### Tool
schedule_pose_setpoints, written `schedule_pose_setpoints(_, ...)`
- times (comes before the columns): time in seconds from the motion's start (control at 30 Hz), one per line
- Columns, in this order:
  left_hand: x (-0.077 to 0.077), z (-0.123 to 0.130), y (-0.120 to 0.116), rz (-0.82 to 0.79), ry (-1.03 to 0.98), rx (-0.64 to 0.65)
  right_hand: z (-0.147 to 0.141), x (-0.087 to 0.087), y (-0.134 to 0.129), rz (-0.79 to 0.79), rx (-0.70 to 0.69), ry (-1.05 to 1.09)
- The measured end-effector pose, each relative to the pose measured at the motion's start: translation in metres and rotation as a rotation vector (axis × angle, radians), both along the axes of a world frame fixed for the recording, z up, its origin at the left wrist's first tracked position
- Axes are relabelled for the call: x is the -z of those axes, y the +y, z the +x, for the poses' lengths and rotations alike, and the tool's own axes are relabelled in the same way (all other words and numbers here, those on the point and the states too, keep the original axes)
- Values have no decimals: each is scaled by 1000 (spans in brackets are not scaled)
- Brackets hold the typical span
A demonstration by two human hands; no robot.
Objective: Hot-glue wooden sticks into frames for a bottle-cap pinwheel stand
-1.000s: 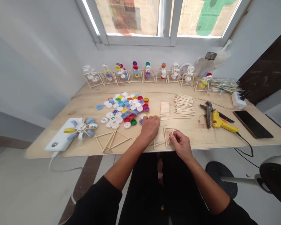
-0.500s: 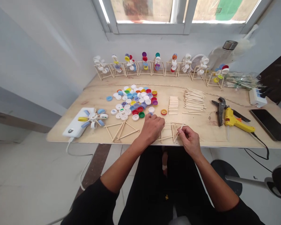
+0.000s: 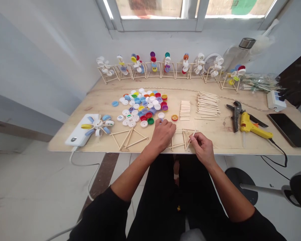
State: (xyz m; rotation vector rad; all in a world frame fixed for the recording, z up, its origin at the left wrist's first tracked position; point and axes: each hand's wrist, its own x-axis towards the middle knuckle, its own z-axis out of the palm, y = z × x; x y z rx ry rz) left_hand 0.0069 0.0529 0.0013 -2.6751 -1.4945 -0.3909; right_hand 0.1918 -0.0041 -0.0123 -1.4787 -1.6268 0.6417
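Observation:
A small frame of thin wooden sticks point(image 3: 184, 140) lies flat near the table's front edge, between my two hands. With its fingers bent down and close together, my left hand point(image 3: 163, 135) holds the frame's left end, which it partly covers. My right hand point(image 3: 203, 147) pinches a slanting stick at the frame's right side between thumb and forefinger; a thin whitish tip shows above the fingers. Left of my left hand lie two joined stick triangles point(image 3: 126, 139). Just beyond that hand is a heap of coloured bottle caps point(image 3: 140, 108).
Short sticks point(image 3: 185, 111) and longer sticks point(image 3: 207, 105) lie beyond my hands. Pliers point(image 3: 237, 115), a yellow glue gun point(image 3: 253, 127) and a phone point(image 3: 289, 130) are at right. A cap wheel point(image 3: 98, 124) rests on a white power bank point(image 3: 76, 137). Cap-wheel stands point(image 3: 154, 68) line the back.
The view has shifted slightly. Both hands stay at the stick frame in nearly the same pose, and nothing has been let go.

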Motion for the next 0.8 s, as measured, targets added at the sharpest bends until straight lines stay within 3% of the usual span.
schedule_pose_setpoints(0.8,2,2,2,58,79,3,-1,0,-1,7,-8,-2)
